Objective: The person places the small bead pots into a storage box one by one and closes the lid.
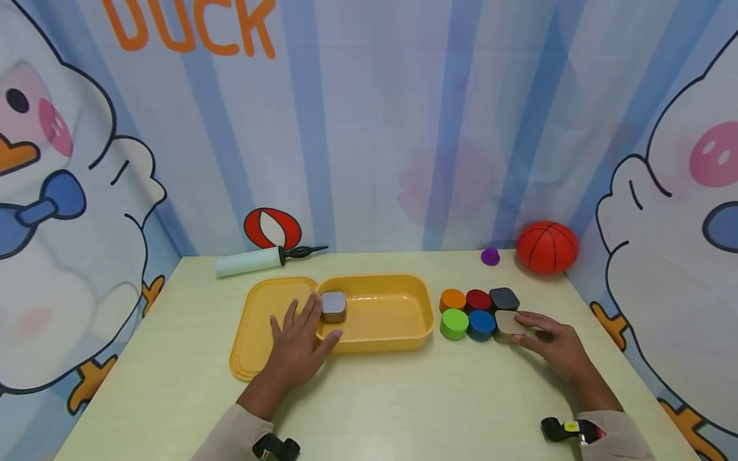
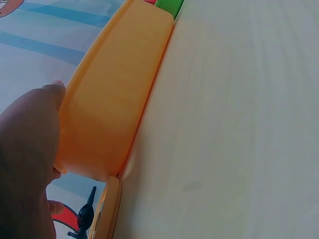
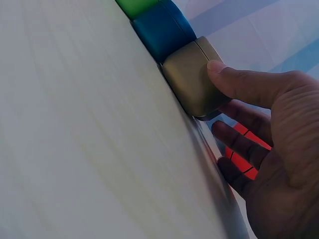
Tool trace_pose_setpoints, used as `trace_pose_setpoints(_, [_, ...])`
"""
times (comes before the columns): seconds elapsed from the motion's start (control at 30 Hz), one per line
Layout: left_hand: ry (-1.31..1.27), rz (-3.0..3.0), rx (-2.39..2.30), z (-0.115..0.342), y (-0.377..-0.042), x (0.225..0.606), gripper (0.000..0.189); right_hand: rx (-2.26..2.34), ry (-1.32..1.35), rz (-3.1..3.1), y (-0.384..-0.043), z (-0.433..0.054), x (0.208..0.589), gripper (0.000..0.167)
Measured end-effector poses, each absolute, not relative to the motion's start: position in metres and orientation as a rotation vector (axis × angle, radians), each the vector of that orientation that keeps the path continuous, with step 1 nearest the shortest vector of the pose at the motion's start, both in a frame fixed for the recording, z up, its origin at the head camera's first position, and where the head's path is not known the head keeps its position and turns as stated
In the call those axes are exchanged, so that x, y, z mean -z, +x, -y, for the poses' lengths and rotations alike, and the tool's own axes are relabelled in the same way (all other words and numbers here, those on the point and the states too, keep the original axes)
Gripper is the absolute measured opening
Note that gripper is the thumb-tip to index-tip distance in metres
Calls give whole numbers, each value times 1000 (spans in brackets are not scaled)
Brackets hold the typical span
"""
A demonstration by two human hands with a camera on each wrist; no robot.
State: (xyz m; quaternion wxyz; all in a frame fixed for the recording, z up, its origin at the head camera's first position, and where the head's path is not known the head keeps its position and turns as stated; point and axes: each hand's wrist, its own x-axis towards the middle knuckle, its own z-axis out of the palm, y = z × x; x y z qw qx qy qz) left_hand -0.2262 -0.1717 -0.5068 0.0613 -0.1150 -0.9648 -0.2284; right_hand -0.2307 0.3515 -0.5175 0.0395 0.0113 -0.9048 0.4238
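My left hand [image 1: 296,346] rests with spread fingers at the left end of a yellow plastic box [image 1: 392,346], its thumb at the near rim. A lilac square tin [image 1: 333,307] stands inside the box by that hand. My right hand [image 1: 553,346] pinches a gold square tin [image 1: 507,323] at its right corner, between thumb and index finger. In the right wrist view the thumb [image 3: 239,82] lies on the gold tin's lid edge, and the other fingers hang free. A blue round tin [image 1: 481,325] sits directly left of the gold one.
Close by stand a green tin [image 1: 454,324], an orange tin [image 1: 452,299], a dark red tin [image 1: 478,300] and a dark grey tin [image 1: 504,299]. The yellow lid [image 1: 254,333] lies left of the box. Behind are a pump [image 1: 250,261], a purple piece [image 1: 490,257] and a red ball [image 1: 547,248].
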Motion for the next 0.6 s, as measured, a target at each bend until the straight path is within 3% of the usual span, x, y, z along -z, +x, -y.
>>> trace_pose_setpoints(0.33, [-346,2923,707,171,-226,504,91,-1293,8,2777,-230,-353,515,62])
trace_pose_setpoints(0.6, [-335,2934,703,171,-226,505,92,-1242,66,2696,-227,-359,514,53])
